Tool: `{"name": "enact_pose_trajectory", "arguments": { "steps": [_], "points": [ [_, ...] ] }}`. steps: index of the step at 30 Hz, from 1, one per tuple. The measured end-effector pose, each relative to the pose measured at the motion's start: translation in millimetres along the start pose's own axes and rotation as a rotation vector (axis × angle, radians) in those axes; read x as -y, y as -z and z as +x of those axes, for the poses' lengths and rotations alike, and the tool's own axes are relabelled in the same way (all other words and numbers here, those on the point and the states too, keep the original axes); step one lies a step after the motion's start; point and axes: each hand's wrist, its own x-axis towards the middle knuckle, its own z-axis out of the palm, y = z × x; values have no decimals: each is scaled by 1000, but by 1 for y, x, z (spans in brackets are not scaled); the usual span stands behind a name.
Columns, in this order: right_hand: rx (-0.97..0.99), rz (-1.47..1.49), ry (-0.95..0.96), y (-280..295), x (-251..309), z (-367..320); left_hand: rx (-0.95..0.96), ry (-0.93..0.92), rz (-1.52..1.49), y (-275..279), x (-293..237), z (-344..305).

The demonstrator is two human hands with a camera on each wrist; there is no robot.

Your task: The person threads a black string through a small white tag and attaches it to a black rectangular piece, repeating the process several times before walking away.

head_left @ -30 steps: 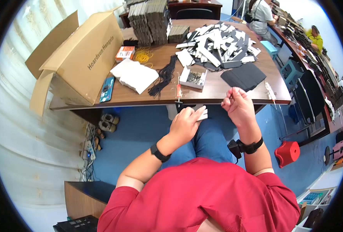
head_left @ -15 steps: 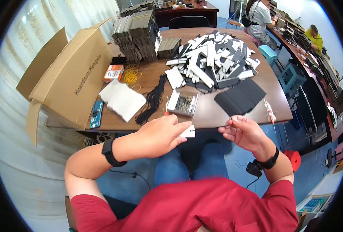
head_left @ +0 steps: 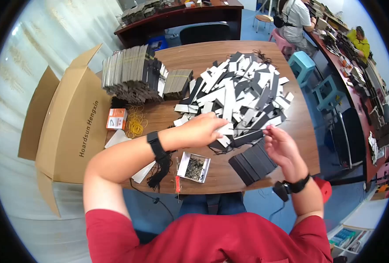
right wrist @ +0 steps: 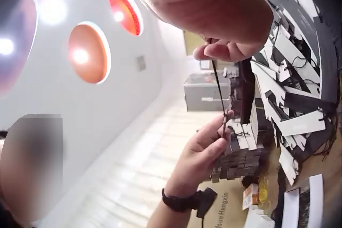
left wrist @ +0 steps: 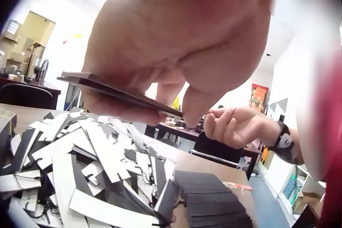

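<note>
My left hand [head_left: 203, 130] holds a flat strip of card [left wrist: 125, 94], dark on the face seen in the left wrist view, between thumb and fingers. A thin black cord [head_left: 249, 129] runs taut from the strip to my right hand [head_left: 283, 148], whose thumb and fingertips pinch its end. Both hands are raised over the table, in front of a heap of black and white card strips [head_left: 227, 94], many with black cords. Below the right hand lies a stack of black cards [head_left: 251, 163].
A small white box [head_left: 181, 168] of tiny parts stands near the front edge, beside a bundle of black cords [head_left: 160, 173]. To the left are yellow rubber bands [head_left: 135, 122], an orange-and-white box [head_left: 116, 119], tall stacks of cards [head_left: 130, 72] and a large cardboard box [head_left: 78, 127].
Both hands have risen and moved forward from near the lap to over the table. The cord now shows stretched straight between them. The head view has shifted, bringing more tabletop into sight.
</note>
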Motion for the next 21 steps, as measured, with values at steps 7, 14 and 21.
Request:
{"name": "enact_pose_trajectory", "arguments": {
  "steps": [7, 14, 21],
  "points": [
    [184, 379, -100, 9, 32, 53, -147, -112, -75, 4, 23, 64],
    [-192, -1389, 756, 7, -23, -78, -89, 135, -391, -44, 35, 112],
    [-825, -927, 269, 120, -71, -262, 383, 101, -534, 14, -238, 35]
  ]
}}
